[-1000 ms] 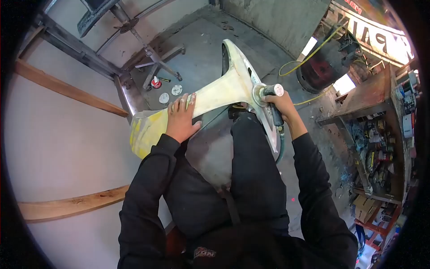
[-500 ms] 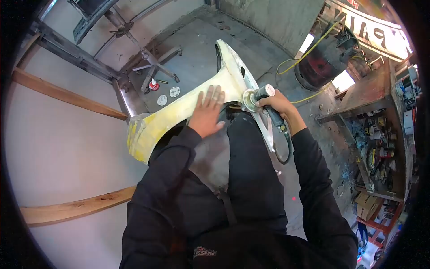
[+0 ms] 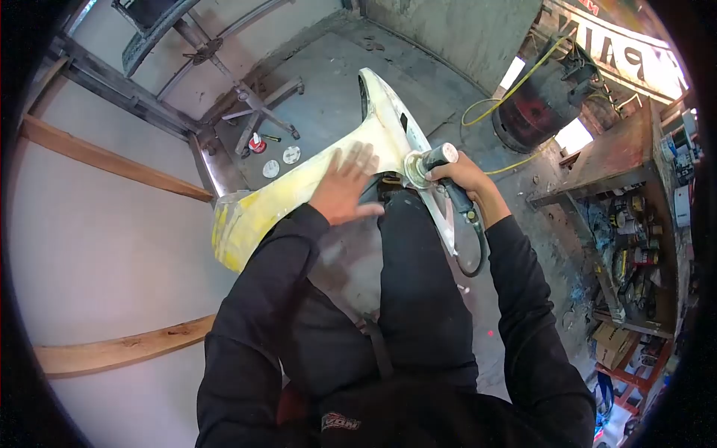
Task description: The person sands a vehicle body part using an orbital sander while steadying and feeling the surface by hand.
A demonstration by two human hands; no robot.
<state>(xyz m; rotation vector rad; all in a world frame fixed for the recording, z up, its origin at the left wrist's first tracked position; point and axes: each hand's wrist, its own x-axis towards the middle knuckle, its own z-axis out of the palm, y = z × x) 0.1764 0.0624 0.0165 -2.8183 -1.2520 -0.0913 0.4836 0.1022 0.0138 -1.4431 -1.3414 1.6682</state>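
A car fender (image 3: 291, 179), pale yellow with brighter yellow patches at its left end, lies across in front of my legs. My left hand (image 3: 346, 187) is over its middle, fingers spread and pointing away from me, with the fingertips on the pale surface. In my right hand (image 3: 469, 179) is an air sander (image 3: 439, 156), gripped around its body and handle. Its round pad sits at the fender's right part, close to the inner edge. A dark hose (image 3: 478, 254) curls down from the sander's handle.
Two sanding discs (image 3: 271, 168) and a red-and-white container (image 3: 257, 143) lie on the floor beyond the fender. A wheeled stand (image 3: 258, 112) is at the back left. An air compressor tank (image 3: 534, 104) with a yellow hose (image 3: 515, 86) stands back right. Cluttered wooden shelves (image 3: 597, 164) line the right.
My left hand has shifted slightly left and its thumb is stretched further out. My right hand and the sander stay almost in place.
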